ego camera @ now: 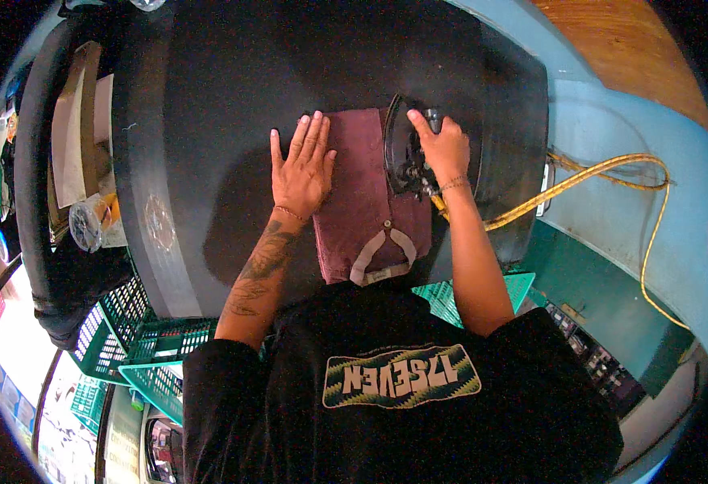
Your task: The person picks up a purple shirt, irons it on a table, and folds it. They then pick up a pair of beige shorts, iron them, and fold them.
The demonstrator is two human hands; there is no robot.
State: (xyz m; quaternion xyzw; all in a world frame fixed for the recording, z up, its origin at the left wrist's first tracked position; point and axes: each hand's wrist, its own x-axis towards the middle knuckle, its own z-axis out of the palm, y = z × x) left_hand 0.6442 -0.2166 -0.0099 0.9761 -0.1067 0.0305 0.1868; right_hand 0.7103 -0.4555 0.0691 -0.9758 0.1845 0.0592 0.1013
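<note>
A maroon folded shirt (354, 181) lies on a dark padded ironing table (220, 72), its buttoned collar with a pale inner band towards my body. My left hand (302, 172) rests flat over the shirt's left edge, fingers pointing away from me and holding nothing. At the shirt's right side, my right hand (444, 148) is closed around the handle of a black iron (399, 148). The iron overlaps the right part of the shirt; its soleplate is hidden. A yellow hose or cord (535, 202) runs from the iron off to the right.
Green plastic baskets (148, 369) stand below the table's near edge, with another green basket (517, 287) near my right arm. Along the left are cardboard pieces (75, 127), a roll of clear tape (86, 225) and a dark padded bar (30, 181). A blue wall (620, 121) borders the right.
</note>
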